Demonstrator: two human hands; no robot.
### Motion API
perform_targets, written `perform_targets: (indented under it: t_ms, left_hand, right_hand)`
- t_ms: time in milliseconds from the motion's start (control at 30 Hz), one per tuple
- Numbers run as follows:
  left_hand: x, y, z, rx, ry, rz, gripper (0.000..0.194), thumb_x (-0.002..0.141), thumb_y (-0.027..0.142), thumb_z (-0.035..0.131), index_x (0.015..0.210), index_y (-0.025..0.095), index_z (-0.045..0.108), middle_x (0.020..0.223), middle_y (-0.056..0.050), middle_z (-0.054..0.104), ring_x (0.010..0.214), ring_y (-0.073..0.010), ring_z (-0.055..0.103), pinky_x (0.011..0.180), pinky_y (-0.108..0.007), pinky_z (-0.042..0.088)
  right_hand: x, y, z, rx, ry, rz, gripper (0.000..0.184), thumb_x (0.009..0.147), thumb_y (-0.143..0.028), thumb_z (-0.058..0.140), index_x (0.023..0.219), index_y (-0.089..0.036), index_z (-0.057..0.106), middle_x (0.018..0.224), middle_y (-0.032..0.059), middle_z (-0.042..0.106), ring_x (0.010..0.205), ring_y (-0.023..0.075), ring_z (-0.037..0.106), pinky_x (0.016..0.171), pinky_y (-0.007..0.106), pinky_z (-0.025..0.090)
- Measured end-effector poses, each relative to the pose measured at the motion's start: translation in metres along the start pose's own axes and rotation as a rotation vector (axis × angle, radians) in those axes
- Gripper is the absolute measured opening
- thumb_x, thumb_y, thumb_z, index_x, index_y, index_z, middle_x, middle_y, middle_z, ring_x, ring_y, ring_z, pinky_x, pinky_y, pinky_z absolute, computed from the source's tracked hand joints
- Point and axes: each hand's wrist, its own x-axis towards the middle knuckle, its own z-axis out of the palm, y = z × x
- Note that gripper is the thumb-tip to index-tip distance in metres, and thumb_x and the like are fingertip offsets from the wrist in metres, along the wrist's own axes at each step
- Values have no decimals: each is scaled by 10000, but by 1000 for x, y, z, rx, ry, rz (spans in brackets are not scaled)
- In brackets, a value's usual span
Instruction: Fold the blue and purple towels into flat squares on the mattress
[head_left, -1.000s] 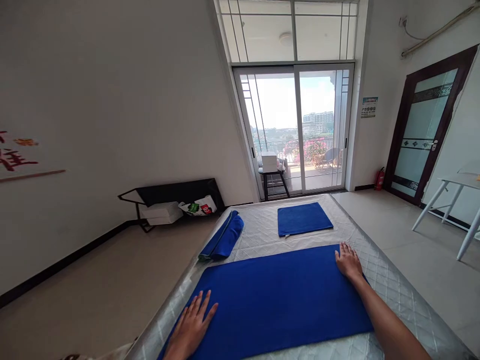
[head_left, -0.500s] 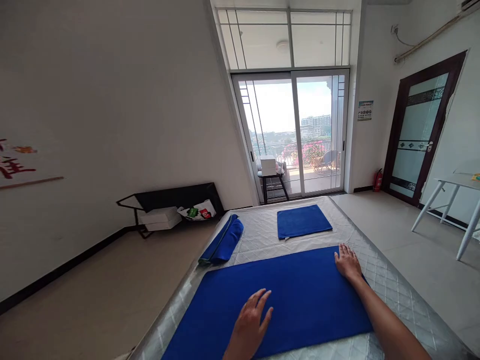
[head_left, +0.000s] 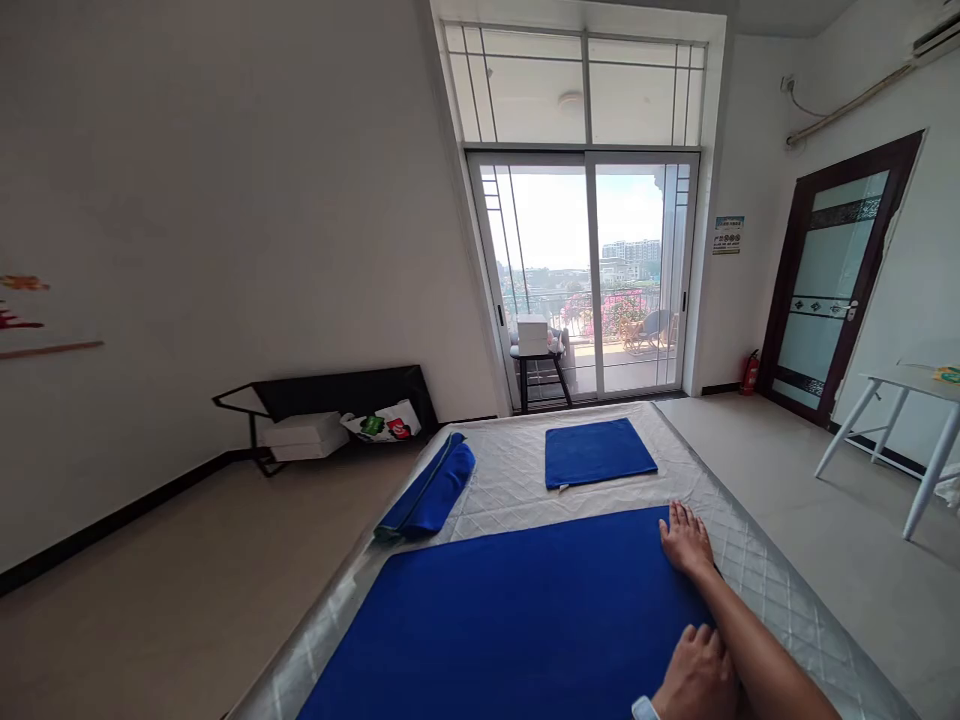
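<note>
A large blue cloth (head_left: 510,620) is spread across the near part of the bed. My right hand (head_left: 688,540) lies flat on its far right corner, fingers stretched out. Close to the cloth's right edge, my left hand (head_left: 697,670) is curled, knuckles up, beside my right forearm. Its fingertips are hidden, so I cannot tell whether cloth is in them. A smaller blue cloth, folded flat (head_left: 600,453), rests farther back on the bed. Along the left edge lies a rolled or bunched blue cloth (head_left: 427,490) with a dark green border.
The quilted mattress (head_left: 495,490) fills the foreground. Against the left wall stands a low black frame (head_left: 345,393) with white boxes (head_left: 304,437) and a printed bag (head_left: 382,422). A stool (head_left: 544,375) is by the sliding door, and a white table (head_left: 911,385) stands right.
My left hand has moved right across the large blue cloth to its right edge, its fingers now curled. My right hand stays on the far corner. The view has shifted slightly.
</note>
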Motion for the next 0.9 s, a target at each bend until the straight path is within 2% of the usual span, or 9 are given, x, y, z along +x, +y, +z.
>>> perform_targets:
  t_ms: [100, 200, 267, 333, 467, 533, 633, 733, 900]
  left_hand:
    - [-1, -1, 4, -19, 20, 10, 300, 875, 449, 551, 990, 179, 616, 938, -137, 677, 797, -251, 611, 668, -392, 448]
    - [0, -3, 0, -15, 16, 25, 248, 882, 404, 543, 977, 182, 603, 901, -121, 668, 765, -230, 597, 644, -369, 421]
    - [0, -3, -3, -3, 22, 39, 214, 888, 371, 541, 992, 192, 596, 881, -104, 660, 747, -215, 587, 633, -356, 405]
    - [0, -2, -6, 7, 40, 52, 206, 897, 359, 542, 1025, 206, 591, 869, -88, 651, 742, -206, 583, 620, -342, 391]
    - [4, 0, -6, 53, 51, 85, 135, 902, 342, 567, 949, 221, 604, 825, -66, 632, 694, -179, 573, 556, -308, 335]
    - [6, 1, -4, 88, 68, 107, 123, 914, 327, 565, 889, 213, 604, 822, -56, 626, 677, -161, 570, 523, -289, 303]
    - [10, -1, -3, 98, 91, 137, 138, 924, 305, 562, 844, 199, 601, 834, -45, 626, 689, -149, 578, 494, -270, 281]
    - [13, -3, -6, 35, 58, 113, 113, 907, 273, 581, 830, 190, 597, 836, -47, 632, 709, -154, 586, 494, -271, 301]
    - [14, -6, -21, -138, -98, -47, 41, 836, 207, 592, 839, 169, 608, 834, -75, 653, 716, -192, 602, 514, -299, 356]
  right_hand:
    - [1, 1, 3, -3, -2, 7, 632, 982, -371, 220, 1554, -103, 246, 1598, 118, 317, 1499, 204, 195, 1207, 417, 134]
    - [9, 9, 3, 61, -33, -2, 637, 970, -389, 299, 1547, -121, 276, 1603, 112, 308, 1493, 206, 216, 1205, 400, 147]
    - [20, 20, 0, 193, -56, -7, 624, 940, -408, 386, 1512, -160, 374, 1584, 97, 355, 1465, 229, 291, 1188, 408, 206]
    - [35, 34, -6, 333, -61, -8, 551, 916, -402, 423, 1416, -196, 528, 1516, 86, 470, 1396, 244, 413, 1139, 404, 306]
    - [57, 57, -15, 423, -20, 16, 462, 893, -371, 440, 1215, -160, 696, 1258, 123, 681, 1198, 242, 599, 997, 337, 449]
    - [61, 62, -13, 430, 11, 54, 448, 856, -406, 510, 1169, -161, 718, 1205, 129, 695, 1159, 264, 620, 975, 348, 466]
    - [62, 63, -5, 431, 54, 112, 422, 782, -456, 612, 1100, -211, 742, 1245, 127, 657, 1170, 299, 607, 990, 391, 461]
    - [64, 64, 1, 450, 69, 132, 370, 732, -450, 665, 1015, -232, 759, 1231, 127, 649, 1125, 300, 625, 966, 401, 477]
    - [70, 67, 0, 511, 78, 102, 245, 709, -398, 686, 838, -205, 761, 1054, 128, 701, 1054, 279, 654, 888, 356, 508]
